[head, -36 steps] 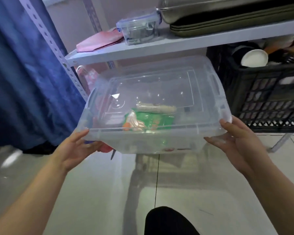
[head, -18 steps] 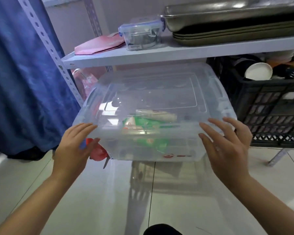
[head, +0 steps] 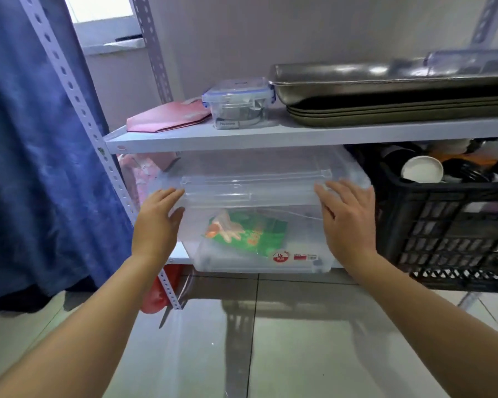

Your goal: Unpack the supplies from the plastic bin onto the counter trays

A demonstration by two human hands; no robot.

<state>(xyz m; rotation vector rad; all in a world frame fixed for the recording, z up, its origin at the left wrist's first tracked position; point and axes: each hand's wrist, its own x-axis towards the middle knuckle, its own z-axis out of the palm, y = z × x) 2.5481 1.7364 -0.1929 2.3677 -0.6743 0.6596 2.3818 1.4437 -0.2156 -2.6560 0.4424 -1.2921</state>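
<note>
A clear plastic bin [head: 259, 202] with a lid sits level on the lower shelf of a metal rack. Through its front wall I see a green packet [head: 253, 234] and pale items I cannot make out. My left hand [head: 156, 222] presses against the bin's left front corner, fingers reaching the lid edge. At the right front corner, my right hand [head: 345, 219] lies against the bin with its fingers spread. A stack of steel trays [head: 385, 93] rests on the shelf above.
A small clip-lid container [head: 237, 104] and a pink folder [head: 167, 116] lie on the upper shelf [head: 270, 135]. A black crate [head: 454, 225] with cups stands right of the bin. A blue curtain [head: 35, 156] hangs at left. Glossy tiled floor lies below.
The bin was held out and tilted in front of the rack; it now sits level on the lower shelf. Both hands shifted from under its rim to its front corners.
</note>
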